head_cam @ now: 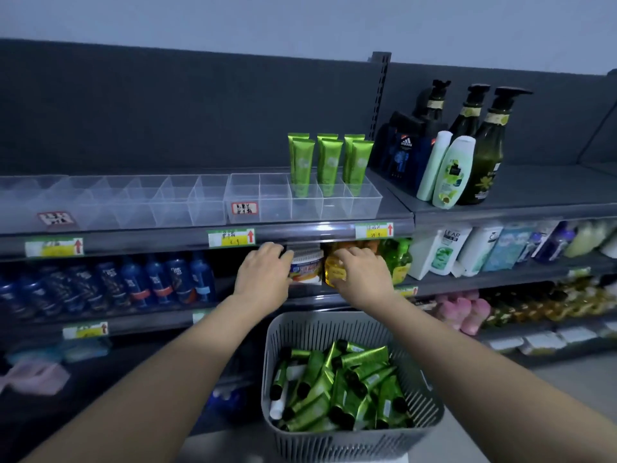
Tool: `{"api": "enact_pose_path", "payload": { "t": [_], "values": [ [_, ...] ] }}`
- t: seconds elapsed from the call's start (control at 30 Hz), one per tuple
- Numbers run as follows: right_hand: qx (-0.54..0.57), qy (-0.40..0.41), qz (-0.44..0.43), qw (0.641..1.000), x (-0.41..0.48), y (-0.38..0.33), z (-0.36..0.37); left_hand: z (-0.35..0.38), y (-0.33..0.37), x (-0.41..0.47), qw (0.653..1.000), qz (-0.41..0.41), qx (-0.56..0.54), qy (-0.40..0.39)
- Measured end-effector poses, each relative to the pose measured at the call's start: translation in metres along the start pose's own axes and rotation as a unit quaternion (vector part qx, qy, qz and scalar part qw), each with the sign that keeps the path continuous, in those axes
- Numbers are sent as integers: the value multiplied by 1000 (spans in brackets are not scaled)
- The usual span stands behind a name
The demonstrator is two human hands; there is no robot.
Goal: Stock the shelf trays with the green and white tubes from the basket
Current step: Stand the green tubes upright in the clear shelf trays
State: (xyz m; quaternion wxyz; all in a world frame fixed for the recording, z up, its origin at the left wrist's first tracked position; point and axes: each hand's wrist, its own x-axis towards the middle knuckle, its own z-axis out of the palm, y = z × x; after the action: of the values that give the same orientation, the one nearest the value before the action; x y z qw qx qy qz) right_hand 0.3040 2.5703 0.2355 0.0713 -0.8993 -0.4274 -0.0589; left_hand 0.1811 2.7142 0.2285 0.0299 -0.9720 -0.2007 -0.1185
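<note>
Several green tubes (329,163) stand upright, caps down, in the right-hand compartments of a clear divided tray (334,213) on the top shelf. Below me a grey slotted basket (354,441) holds a loose pile of green tubes (354,379) and a white tube (278,404). My left hand (263,274) and my right hand (362,274) hover side by side above the basket's far rim, in front of the second shelf. Each has loosely curled fingers and holds nothing. The left fingertips are close to a white jar (305,270), the right ones lie over a yellow bottle (334,272).
A second clear divided tray (110,203) extends to the left on the top shelf. Dark pump bottles (484,152) and white bottles (452,172) stand to the right. Blue bottles (133,282) fill the second shelf at left. Price tags line the shelf edge (230,237).
</note>
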Motion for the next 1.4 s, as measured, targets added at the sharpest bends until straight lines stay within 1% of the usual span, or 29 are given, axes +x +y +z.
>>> {"api": "enact_pose_path", "payload": {
  "t": [0.1, 0.3, 0.6, 0.87, 1.17, 1.3, 1.4],
  "values": [
    [-2, -42, 20, 999, -26, -1, 19, 22, 6, -28, 999, 11, -6, -43],
    [4, -134, 49, 990, -67, 7, 57, 61, 20, -69, 994, 28, -8, -101],
    [8, -235, 62, 970, -91, 28, 124, 127, 47, -86, 979, 34, 2, -200],
    [37, -329, 71, 941, -92, 52, 187, 187, 70, -78, 944, 24, 14, -330],
    [85, -387, 78, 915, -76, 53, 248, 243, 86, -76, 882, -42, -2, -470],
    [88, -397, 90, 909, -72, 52, 273, 262, 86, -75, 877, -51, -7, -478],
    [77, -363, 115, 921, -70, 49, 285, 270, 82, -74, 880, -58, -18, -471]
  ]
}}
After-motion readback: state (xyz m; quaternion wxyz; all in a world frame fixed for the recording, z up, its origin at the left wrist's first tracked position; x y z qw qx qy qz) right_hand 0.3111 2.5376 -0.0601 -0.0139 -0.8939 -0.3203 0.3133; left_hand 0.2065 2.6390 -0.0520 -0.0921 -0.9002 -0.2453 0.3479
